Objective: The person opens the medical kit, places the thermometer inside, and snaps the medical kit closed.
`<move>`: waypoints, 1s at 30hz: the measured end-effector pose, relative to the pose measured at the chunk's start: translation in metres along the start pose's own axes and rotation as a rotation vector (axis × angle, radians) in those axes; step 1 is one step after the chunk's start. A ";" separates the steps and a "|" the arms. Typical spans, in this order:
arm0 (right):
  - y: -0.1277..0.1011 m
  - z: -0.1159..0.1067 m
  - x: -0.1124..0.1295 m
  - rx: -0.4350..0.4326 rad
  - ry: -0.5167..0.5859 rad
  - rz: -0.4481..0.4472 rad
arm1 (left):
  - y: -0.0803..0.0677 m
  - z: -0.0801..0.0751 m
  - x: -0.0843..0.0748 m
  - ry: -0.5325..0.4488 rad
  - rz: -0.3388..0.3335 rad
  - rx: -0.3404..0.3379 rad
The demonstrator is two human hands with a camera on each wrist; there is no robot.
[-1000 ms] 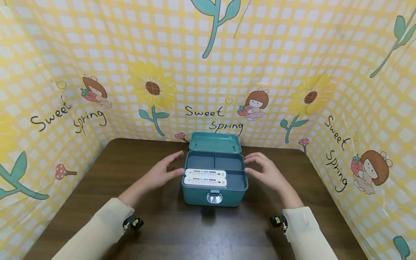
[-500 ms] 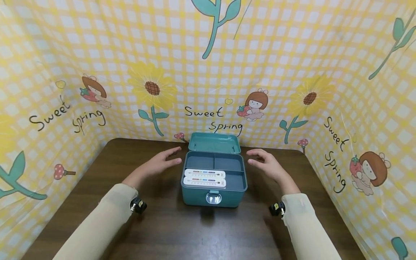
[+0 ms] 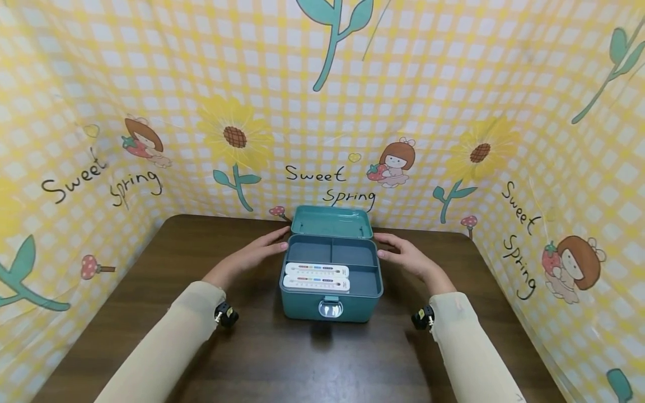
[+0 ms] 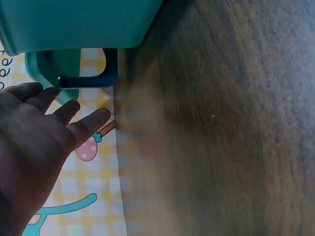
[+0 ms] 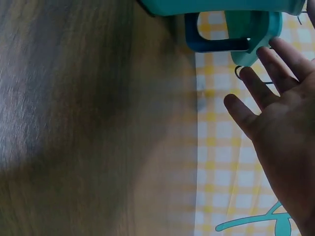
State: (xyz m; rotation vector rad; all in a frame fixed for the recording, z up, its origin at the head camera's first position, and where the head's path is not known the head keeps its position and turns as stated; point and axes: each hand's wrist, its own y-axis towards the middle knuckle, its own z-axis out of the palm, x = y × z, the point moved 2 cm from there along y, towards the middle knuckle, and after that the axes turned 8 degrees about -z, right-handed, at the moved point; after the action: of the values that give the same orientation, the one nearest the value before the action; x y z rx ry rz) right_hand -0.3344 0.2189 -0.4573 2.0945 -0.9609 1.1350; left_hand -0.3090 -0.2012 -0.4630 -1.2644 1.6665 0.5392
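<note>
Left hand (image 3: 250, 256) first: moved off the box's flank since 1 second ago, lifted clear half a second back, now brought in to the rear left corner, fingers straight and loosely spread, nothing in grasp, fingertips at the edge of the raised lid (image 3: 332, 221). Same on the other side for the right hand (image 3: 406, 255): flat, relaxed, empty, fingertips against or just short of the lid's right corner; cannot tell from either wrist view whether real contact is made. Puts the work at the back of the box now, at the lid rather than the body. Teal storage box (image 3: 353, 307) sitting mid-counter between both hands, open, lid tilted back toward the backdrop (image 3: 322, 112). Smooth moulded plastic, rounded corners, slight sheen; a shiny silver latch (image 3: 330, 308) on the front wall. Inside, a grey-blue tray (image 3: 367, 282) with 2 small back compartments and a long front one. Lying flat in that front one, side by side and touching, 2 white thermometers (image 3: 316, 277), slim bars with coloured scale marks. On the lid's outer face, seen from the left wrist, a dark blue squared carry handle (image 4: 88, 81). Underneath, a dark brown wood-grain counter (image 3: 312, 364), faintly glossy. Behind, thin glossy sheeting in yellow-and-white check with sunflower prints.
</note>
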 end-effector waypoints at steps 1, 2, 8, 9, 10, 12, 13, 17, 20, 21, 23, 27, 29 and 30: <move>0.000 0.001 -0.001 0.016 0.010 0.000 | 0.000 0.000 -0.001 0.002 0.000 0.000; 0.001 0.002 -0.002 0.032 0.018 -0.002 | 0.001 0.000 -0.001 0.008 0.001 0.000; 0.002 0.004 -0.003 0.052 0.060 0.010 | 0.004 0.001 -0.003 0.017 0.042 0.023; 0.003 0.004 -0.003 0.051 0.061 0.014 | 0.004 0.001 -0.003 0.009 0.049 0.028; 0.003 0.003 -0.003 0.050 0.063 0.019 | 0.005 0.001 -0.003 0.006 0.055 0.034; 0.003 0.003 -0.003 0.052 0.064 0.026 | 0.005 0.002 -0.003 -0.003 0.057 0.043; 0.003 0.003 -0.003 0.054 0.064 0.025 | 0.006 0.002 -0.002 -0.008 0.057 0.046; 0.003 0.003 -0.004 0.060 0.082 0.015 | 0.005 0.003 -0.002 -0.028 0.056 0.053; 0.003 0.004 -0.004 0.064 0.084 -0.006 | 0.005 0.003 -0.001 -0.047 0.058 0.065; 0.003 0.004 -0.004 0.067 0.080 -0.017 | 0.006 0.002 0.001 -0.046 0.061 0.071; 0.003 0.004 -0.004 0.073 0.066 -0.037 | 0.007 0.002 0.003 -0.048 0.069 0.079; 0.002 0.004 -0.004 0.071 0.049 -0.064 | 0.008 0.001 0.005 -0.065 0.091 0.091; 0.002 0.003 -0.004 0.069 0.039 -0.081 | 0.008 0.001 0.005 -0.072 0.105 0.093; 0.002 0.003 -0.003 0.068 0.037 -0.090 | 0.008 0.001 0.004 -0.074 0.112 0.092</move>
State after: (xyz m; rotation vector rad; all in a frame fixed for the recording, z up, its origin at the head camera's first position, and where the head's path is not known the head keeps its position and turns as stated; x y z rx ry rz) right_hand -0.3357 0.2168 -0.4608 2.1397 -0.8131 1.1715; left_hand -0.3156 -0.1996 -0.4686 -1.0778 1.6880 0.5634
